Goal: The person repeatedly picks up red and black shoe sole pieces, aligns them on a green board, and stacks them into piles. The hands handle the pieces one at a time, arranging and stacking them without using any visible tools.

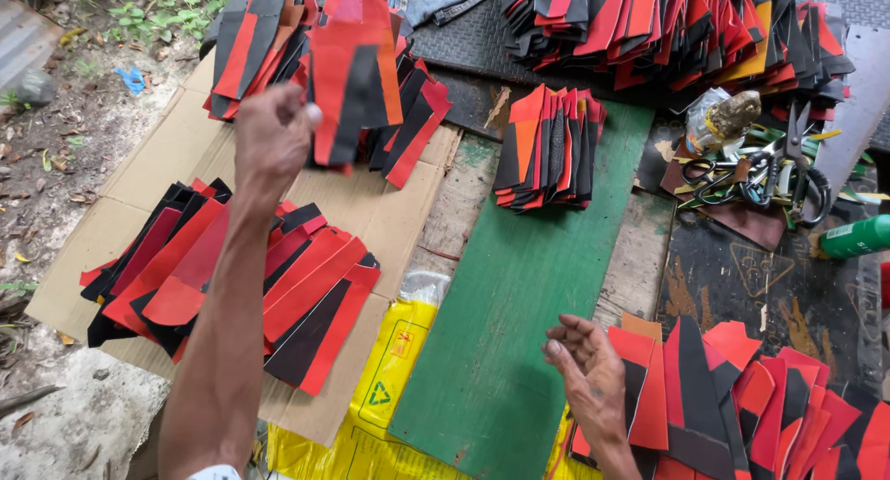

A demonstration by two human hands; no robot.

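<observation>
My left hand (pixel 272 132) is raised over the cardboard and grips a stack of red-and-black cut pieces (pixel 350 76), held upright by their left edge. Below it a fanned pile of the same red and black pieces (pixel 250 285) lies on the flat cardboard sheet (pixel 162 155). My right hand (pixel 586 369) hovers palm-up with loosely curled fingers at the right edge of the green board (pixel 519 304), holding nothing. It is touching or just above another heap of red-and-black pieces (pixel 732 396) at the lower right.
A small upright stack of pieces (pixel 549 146) stands at the green board's far end. Large heaps (pixel 677 25) fill the back. Several scissors (pixel 760 169) and a wrapped lump lie at right, beside a green bottle (pixel 858 237). A yellow bag (pixel 389 387) lies under the board. Dirt ground at left.
</observation>
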